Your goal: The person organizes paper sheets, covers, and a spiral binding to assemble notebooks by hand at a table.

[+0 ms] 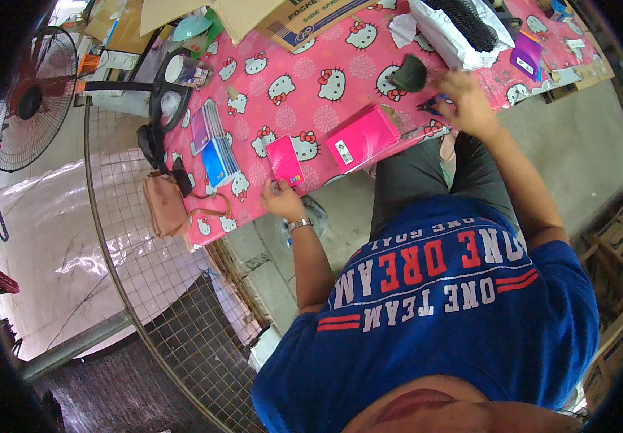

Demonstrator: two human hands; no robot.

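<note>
A small pink spiral notebook (284,159) lies on the patterned pink table cover. At its near edge is my left hand (283,201), fingers curled round a small dark grey thing I cannot make out. Farther right, my right hand (469,107) is closed at the blue handles of small dark pliers (434,105), over the table's near edge. Between my hands a stack of pink notebooks (363,140) rests near that edge. Just beyond the pliers is a dark green bowl-shaped piece (410,74).
Blue and purple notebooks (218,155) lie in a fanned row at left, beside a brown bag (165,205) at the table's corner. An open cardboard box (311,23) stands at the back. A white bag with black coils (463,32) sits back right. A fan (31,101) stands at far left.
</note>
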